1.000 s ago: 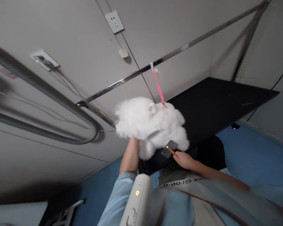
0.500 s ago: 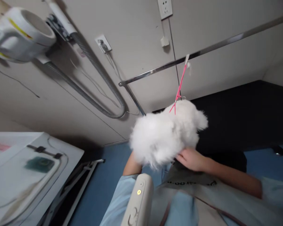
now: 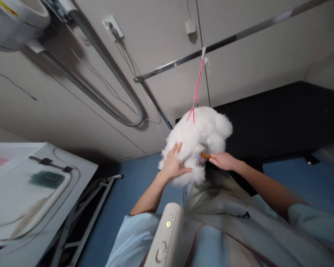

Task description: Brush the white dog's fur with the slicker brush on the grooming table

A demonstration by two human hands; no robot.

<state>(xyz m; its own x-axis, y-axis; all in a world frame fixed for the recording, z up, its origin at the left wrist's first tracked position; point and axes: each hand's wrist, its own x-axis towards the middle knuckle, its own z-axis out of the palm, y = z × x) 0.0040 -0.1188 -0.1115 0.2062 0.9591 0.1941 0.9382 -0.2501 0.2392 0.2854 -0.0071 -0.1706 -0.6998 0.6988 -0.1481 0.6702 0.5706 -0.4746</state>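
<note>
A fluffy white dog (image 3: pixel 203 126) is in front of me, with a thin pink loop (image 3: pixel 199 79) running from it up to a metal bar (image 3: pixel 172 65). My left hand (image 3: pixel 174 163) lies on its fur with fingers and thumb spread. My right hand (image 3: pixel 225 161) is closed around the orange handle of what looks like a brush (image 3: pixel 206 155). The brush's purplish head is against the dog's near side, partly sunk in the fur, so its exact shape is unclear.
A grey hose (image 3: pixel 114 61) hangs from a white dryer (image 3: pixel 19 22) on the wall at upper left. A white cabinet-like unit (image 3: pixel 80 163) stands at left beside a folded metal frame (image 3: pixel 100 207). A beige device (image 3: pixel 167 233) with buttons juts up in front of me.
My left hand has come from behind the dog onto its near side. The orange-handled brush now shows in my right hand. The view has shifted, and the dog appears turned.
</note>
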